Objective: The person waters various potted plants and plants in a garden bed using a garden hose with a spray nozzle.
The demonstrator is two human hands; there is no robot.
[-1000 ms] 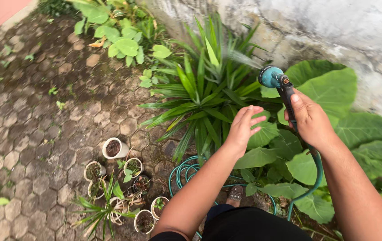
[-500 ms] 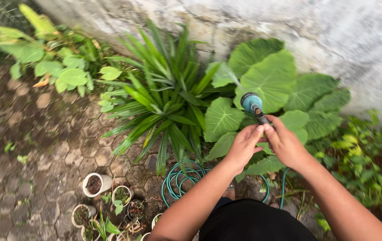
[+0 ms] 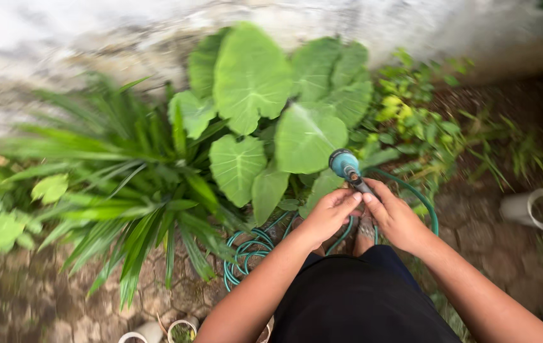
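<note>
A: Teal nozzle (image 3: 342, 162) is gripped by its dark handle; fingers of both the left hand (image 3: 328, 215) and right hand (image 3: 395, 216) are closed round it.

B: Position noted: nozzle held before broad leaves (image 3: 252, 76); green hose (image 3: 252, 248) is coiled on paving below.

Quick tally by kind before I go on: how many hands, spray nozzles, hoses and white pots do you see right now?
Hands: 2, left hand and right hand, both on the nozzle's handle.
Teal round-headed spray nozzle: 1.
Green coiled garden hose: 1.
White round pots: 3, one tipped at right, two rims at the bottom edge.
Total: 7.
</note>
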